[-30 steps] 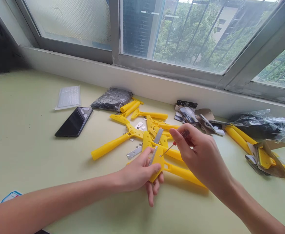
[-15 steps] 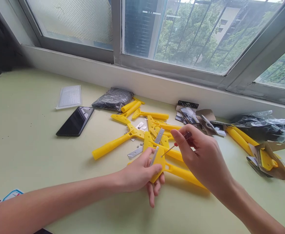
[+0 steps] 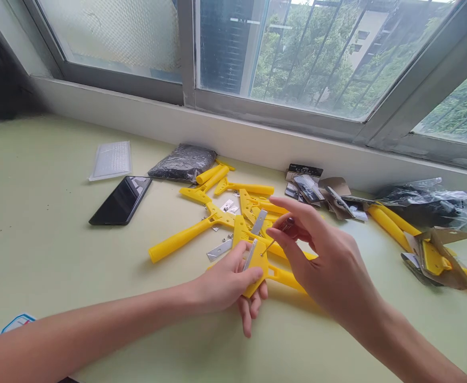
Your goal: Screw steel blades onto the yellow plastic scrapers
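Note:
My left hand point(image 3: 227, 276) grips the head of a yellow plastic scraper point(image 3: 262, 261), thumb on top and fingers beneath. A thin metal blade point(image 3: 250, 255) lies along the scraper's front edge. My right hand point(image 3: 329, 260) holds a small screwdriver point(image 3: 287, 227) with a dark red handle, index finger raised and thumb near the shaft. The screwdriver's tip meets a screw point(image 3: 261, 254) in the scraper head. Part of the scraper's handle is behind my right hand. Just beyond lie a loose blade point(image 3: 220, 249) and another scraper point(image 3: 239, 229).
Several yellow scrapers point(image 3: 181, 239) and loose small screws lie in the middle of the table. A black phone point(image 3: 120, 200), a clear-wrapped white pack point(image 3: 111, 160) and a dark plastic parcel point(image 3: 183, 162) are at the back left. Cardboard packaging point(image 3: 436, 260) and plastic bags point(image 3: 428, 205) are at right.
My right hand has shifted left and its fingers have opened out around the screwdriver handle, index finger lifted. My left hand keeps the scraper in nearly the same place.

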A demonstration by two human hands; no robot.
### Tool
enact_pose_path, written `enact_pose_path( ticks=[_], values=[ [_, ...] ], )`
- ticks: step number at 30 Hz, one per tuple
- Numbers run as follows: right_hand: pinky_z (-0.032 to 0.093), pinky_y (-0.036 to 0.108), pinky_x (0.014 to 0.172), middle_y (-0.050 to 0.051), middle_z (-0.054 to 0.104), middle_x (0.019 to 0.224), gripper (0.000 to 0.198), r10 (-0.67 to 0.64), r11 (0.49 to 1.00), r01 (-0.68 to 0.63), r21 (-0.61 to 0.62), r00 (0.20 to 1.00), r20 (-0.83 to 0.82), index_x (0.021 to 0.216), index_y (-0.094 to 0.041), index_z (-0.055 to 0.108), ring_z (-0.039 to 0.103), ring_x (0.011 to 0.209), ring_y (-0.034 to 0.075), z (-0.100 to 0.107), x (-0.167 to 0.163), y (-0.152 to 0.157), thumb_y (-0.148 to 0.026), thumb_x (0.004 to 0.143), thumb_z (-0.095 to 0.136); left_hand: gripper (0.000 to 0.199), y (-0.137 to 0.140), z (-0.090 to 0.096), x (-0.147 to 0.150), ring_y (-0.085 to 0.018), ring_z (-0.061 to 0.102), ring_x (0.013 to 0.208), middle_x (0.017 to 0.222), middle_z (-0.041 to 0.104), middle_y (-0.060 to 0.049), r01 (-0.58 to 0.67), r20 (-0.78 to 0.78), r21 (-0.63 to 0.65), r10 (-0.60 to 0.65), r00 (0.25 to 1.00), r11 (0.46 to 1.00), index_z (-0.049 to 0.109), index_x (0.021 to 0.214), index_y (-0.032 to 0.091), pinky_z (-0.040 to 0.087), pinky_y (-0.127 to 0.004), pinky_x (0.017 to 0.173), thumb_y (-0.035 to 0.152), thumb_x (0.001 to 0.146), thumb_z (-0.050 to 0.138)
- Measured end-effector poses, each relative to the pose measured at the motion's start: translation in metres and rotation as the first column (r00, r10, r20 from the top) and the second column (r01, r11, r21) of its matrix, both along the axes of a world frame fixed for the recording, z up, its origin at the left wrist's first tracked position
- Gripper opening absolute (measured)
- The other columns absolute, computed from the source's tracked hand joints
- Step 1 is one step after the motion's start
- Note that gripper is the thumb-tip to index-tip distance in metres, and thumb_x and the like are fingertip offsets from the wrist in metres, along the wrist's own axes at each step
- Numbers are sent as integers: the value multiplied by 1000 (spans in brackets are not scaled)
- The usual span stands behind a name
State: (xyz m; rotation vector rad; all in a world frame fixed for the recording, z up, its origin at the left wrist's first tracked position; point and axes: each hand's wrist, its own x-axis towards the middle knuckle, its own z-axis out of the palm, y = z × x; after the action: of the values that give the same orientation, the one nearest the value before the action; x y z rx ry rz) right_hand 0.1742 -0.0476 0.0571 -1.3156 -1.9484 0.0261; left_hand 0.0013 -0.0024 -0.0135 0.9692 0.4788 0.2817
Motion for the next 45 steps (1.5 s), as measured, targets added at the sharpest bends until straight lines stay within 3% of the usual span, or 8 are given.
enact_pose_path(
  ticks=[5,11,18,24,31,36,38,45],
  values=[
    [52,19,79,-1,71,97,26,108,988,-114,-101,992,-62,122,-24,65,66,90,8,1,-1,1,-15,103,49,32,1,0,0,-12,60,51,81,63,-1,10,-9,3,-10,1000,1000,28,120,23,54,-24,40,33,100,52],
    [54,22,72,-2,73,85,18,28,993,-50,-104,980,-195,117,-24,66,69,77,10,-1,-1,4,-25,102,56,36,1,-1,0,-12,61,52,82,63,-1,5,-11,-13,-6,1000,1000,30,118,24,55,-24,41,36,98,57],
    [63,25,67,3,78,88,18,-15,988,-71,-137,840,-542,92,-20,71,73,71,15,-1,7,8,-31,83,82,45,1,-5,0,-12,61,54,82,63,0,3,-2,-37,-3,1000,999,29,121,25,55,-23,42,39,95,63],
    [63,24,81,1,79,102,15,40,965,-150,-214,894,-445,104,-25,78,74,88,13,7,11,6,-26,96,65,43,2,-6,-1,-12,61,54,83,63,0,9,-4,-27,-10,1000,1000,30,121,25,55,-24,42,40,96,62],
    [60,25,73,0,78,96,9,25,998,-41,-54,962,-274,97,-25,78,71,78,11,1,9,9,-24,93,70,41,1,-3,0,-10,60,53,83,62,0,14,-21,-19,-14,1000,1000,27,127,24,54,-21,44,35,99,56],
    [62,33,83,4,77,111,36,21,971,-109,-214,926,-377,133,-28,64,74,99,18,6,17,9,-30,97,64,36,1,-3,0,-10,60,54,82,62,1,9,-17,-15,-9,1000,1000,30,115,25,53,-21,43,38,98,59],
    [61,34,86,5,74,118,30,44,960,-123,-250,953,-300,129,-28,65,72,104,19,9,19,9,-30,100,58,34,0,-2,0,-10,59,54,82,62,1,5,-21,-14,-6,1000,1000,30,113,25,54,-21,43,37,98,58],
    [52,26,67,2,76,101,21,-62,993,64,-103,998,24,113,-24,72,68,76,13,5,18,10,-32,103,55,32,1,-2,-1,-10,60,54,83,62,1,20,-8,4,-20,1000,1000,29,114,25,54,-22,42,36,99,55]
  ],
)
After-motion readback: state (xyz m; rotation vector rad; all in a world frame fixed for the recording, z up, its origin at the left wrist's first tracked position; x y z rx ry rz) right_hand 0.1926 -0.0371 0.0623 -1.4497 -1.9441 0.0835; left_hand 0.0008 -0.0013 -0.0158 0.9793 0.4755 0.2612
